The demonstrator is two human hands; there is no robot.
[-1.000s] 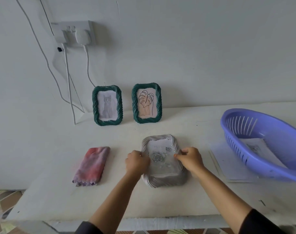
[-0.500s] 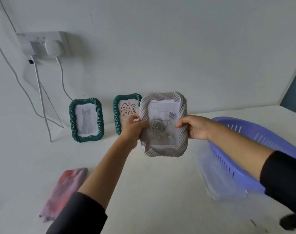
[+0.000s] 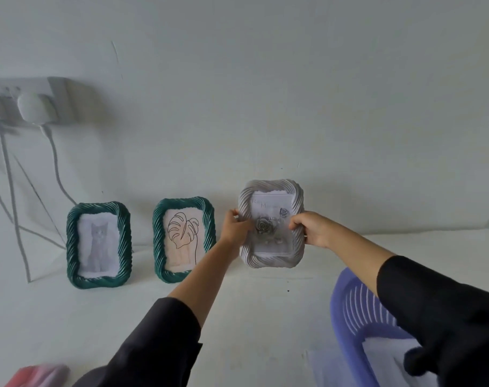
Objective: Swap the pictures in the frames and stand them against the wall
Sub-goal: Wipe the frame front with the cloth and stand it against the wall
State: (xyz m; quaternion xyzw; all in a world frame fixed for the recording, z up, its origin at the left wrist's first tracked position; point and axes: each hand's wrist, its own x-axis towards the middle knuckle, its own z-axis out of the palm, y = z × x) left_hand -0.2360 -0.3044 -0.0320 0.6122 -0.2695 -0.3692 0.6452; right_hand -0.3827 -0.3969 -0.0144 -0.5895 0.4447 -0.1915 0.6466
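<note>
Grey frame (image 3: 271, 259): upright, long axis vertical, rose picture facing outward; close before the wall (image 3: 293, 107), right of the green leaf frame (image 3: 183, 238), bare tabletop (image 3: 265, 305) below; twisted rope-like rim, rounded corners; left hand (image 3: 235, 229) and right hand (image 3: 311, 229) grip its side edges; slotted purple basket (image 3: 349, 308) nearer, right.

At centre, the grey frame (image 3: 271, 258) had a matt, rope-twisted moulding; the green frames (image 3: 98, 280) at left looked glossier. The lilac basket (image 3: 349, 308) at lower right was smooth slotted plastic.
</note>
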